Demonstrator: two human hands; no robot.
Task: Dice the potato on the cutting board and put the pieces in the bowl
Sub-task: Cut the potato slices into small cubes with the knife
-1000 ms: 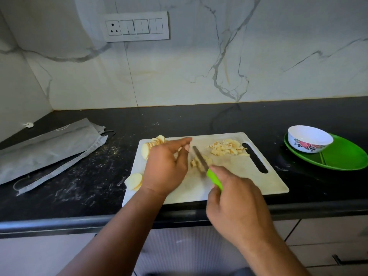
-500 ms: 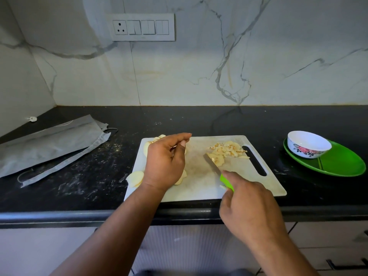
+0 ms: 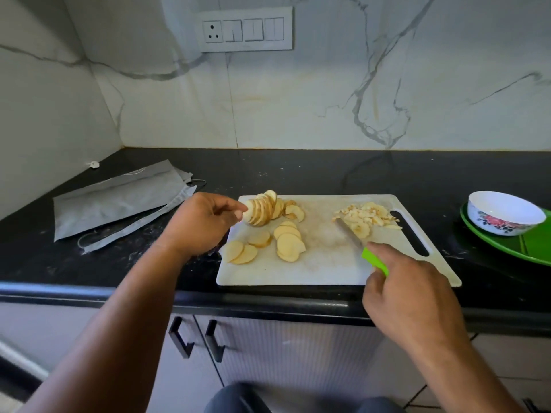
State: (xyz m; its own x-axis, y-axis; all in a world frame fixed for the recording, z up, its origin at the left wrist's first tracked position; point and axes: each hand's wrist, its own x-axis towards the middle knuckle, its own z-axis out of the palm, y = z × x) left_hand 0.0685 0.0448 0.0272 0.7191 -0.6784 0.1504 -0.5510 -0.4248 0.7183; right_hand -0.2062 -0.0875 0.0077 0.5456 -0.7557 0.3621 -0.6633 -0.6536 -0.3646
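- Left hand (image 3: pixel 202 223): fingertips pinch the end slice of a leaning row of pale round potato slices (image 3: pixel 264 208) on the white plastic cutting board (image 3: pixel 322 263)
- Right hand (image 3: pixel 408 296): curled round the green handle of a small steel-bladed knife (image 3: pixel 362 245); blade tip rests against the diced potato pile (image 3: pixel 368 217) just ahead of it
- Loose flat slices (image 3: pixel 287 244) lie between the hands
- White floral bowl (image 3: pixel 505 213), beyond the right hand on a green plate (image 3: pixel 536 245), holds no pieces yet
- Judgement: slices light, stiff, wet-slick, brittle; take several by their edges
- No legible writing

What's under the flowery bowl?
The bowl sits on a green plate, which rests on the black counter. The plate's part beneath the bowl is hidden.
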